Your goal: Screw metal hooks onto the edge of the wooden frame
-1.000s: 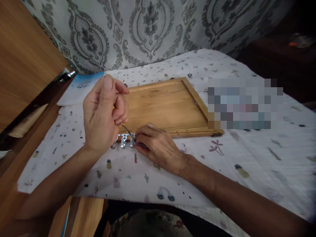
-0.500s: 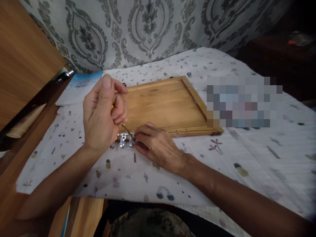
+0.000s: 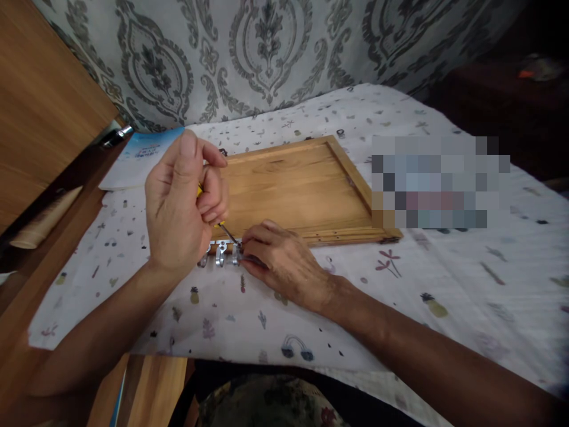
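My left hand [image 3: 182, 207] is closed round a small screwdriver [image 3: 227, 233] with a yellow handle; its dark shaft slants down to the right onto a metal hook rail [image 3: 221, 252]. The rail lies along the near edge of a wooden board [image 3: 293, 190] and carries several silver hooks. My right hand [image 3: 280, 258] rests on the cloth with its fingers pinched on the rail's right end, beside the screwdriver tip. The rail's right part is hidden under those fingers.
A white cloth [image 3: 444, 284] with small printed figures covers the table. A light blue booklet [image 3: 142, 155] lies at the back left. A wooden cabinet side [image 3: 40, 107] stands at the left, a patterned curtain [image 3: 267, 53] behind. A blurred patch covers the board's right end.
My left hand has shifted slightly up and to the left with the screwdriver. My right hand and the rail have stayed in place.
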A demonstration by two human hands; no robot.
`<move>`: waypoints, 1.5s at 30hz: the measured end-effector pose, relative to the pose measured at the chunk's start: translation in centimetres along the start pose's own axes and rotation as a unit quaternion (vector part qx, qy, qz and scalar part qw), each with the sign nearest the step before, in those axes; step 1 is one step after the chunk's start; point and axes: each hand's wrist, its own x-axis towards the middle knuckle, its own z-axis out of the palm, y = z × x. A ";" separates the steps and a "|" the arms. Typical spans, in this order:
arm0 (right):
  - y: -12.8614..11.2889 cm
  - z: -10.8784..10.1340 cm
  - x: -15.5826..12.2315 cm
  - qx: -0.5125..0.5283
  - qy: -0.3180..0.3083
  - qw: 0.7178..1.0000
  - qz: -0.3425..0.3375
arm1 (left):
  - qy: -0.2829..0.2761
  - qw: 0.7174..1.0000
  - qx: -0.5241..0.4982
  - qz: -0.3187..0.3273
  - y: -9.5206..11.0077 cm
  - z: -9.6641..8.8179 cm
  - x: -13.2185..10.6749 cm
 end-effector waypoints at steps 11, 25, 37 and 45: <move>0.0 0.0 0.0 -0.008 -0.001 1.000 0.004 | -0.005 1.000 -0.007 -0.009 -0.4 0.2 -0.3; 0.0 -0.1 0.0 -0.006 0.004 1.000 -0.005 | -0.037 0.999 -0.009 -0.035 0.1 -0.2 -0.2; -0.1 -0.2 0.1 -0.004 -0.012 1.000 0.004 | 0.007 0.997 -0.011 -0.071 0.7 -0.1 -0.5; 0.0 -0.1 0.0 -0.002 -0.004 1.000 -0.004 | -0.040 0.995 -0.056 -0.076 0.7 0.0 -0.6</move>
